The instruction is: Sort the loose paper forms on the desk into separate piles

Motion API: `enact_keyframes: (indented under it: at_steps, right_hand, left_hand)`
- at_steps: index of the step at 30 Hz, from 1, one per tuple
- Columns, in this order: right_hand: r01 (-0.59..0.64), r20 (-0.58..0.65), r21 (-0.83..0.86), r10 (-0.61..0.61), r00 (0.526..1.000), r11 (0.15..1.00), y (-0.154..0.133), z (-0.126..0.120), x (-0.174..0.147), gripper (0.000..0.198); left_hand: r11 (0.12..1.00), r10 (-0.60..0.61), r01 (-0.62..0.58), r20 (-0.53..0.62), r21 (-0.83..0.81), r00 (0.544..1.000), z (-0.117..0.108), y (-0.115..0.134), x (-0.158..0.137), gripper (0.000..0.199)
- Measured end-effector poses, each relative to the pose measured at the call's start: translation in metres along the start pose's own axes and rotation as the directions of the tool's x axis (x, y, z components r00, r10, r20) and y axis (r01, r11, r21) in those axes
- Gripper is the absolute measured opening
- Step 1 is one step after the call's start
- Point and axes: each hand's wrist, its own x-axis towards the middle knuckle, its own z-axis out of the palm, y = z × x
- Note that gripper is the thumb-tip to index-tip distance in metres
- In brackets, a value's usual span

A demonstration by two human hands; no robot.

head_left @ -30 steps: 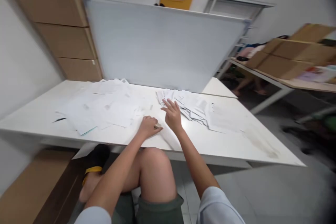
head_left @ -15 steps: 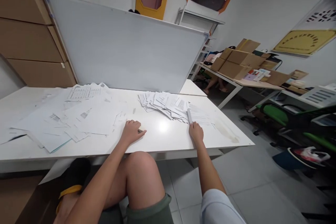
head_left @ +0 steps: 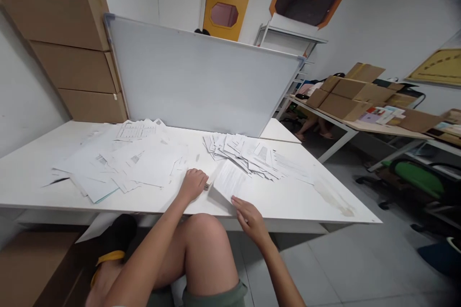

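Observation:
My left hand rests on the white table, its fingers curled over a small beige-and-dark object. Most of that object is hidden under the palm, so its kind does not show. My right hand is closed at the near edge of a printed sheet of paper, pinching it between thumb and fingers. The sheet is tilted up off the table and its left side lies close to the object in my left hand. Just behind it is a spread pile of papers.
Loose printed sheets cover the table's left part. A whiteboard stands along the back, beside stacked cardboard boxes. Over to the right are a table with boxes and a green chair. Another person's legs show behind.
My right hand has come left from the paper pile to the table's front, bringing a sheet beside my left hand. My left hand stays on the small object. The view has shifted left.

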Motion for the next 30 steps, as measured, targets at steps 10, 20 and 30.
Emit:
enact_keyframes:
  at_steps: [10, 20, 30]
  right_hand:
    - [0.032, 0.197, -0.064, -0.018, 0.980, 0.997, -0.014, 0.005, -0.019, 0.047]
    - [0.036, 0.052, 0.049, -0.038, 0.998, 0.998, -0.027, -0.001, 0.026, 0.042]
    - [-0.334, 0.324, 0.225, 0.253, 0.912, 0.915, -0.015, 0.063, 0.192, 0.060]
  left_hand:
    - [0.998, -0.016, 0.014, 0.025, 0.057, 1.000, 0.000, 0.004, 0.003, 0.033]
    - [0.998, -0.013, 0.011, 0.025, 0.062, 1.000, 0.002, 0.004, 0.001, 0.029]
    - [0.996, -0.032, 0.028, 0.055, 0.084, 0.998, 0.012, -0.005, 0.008, 0.029]
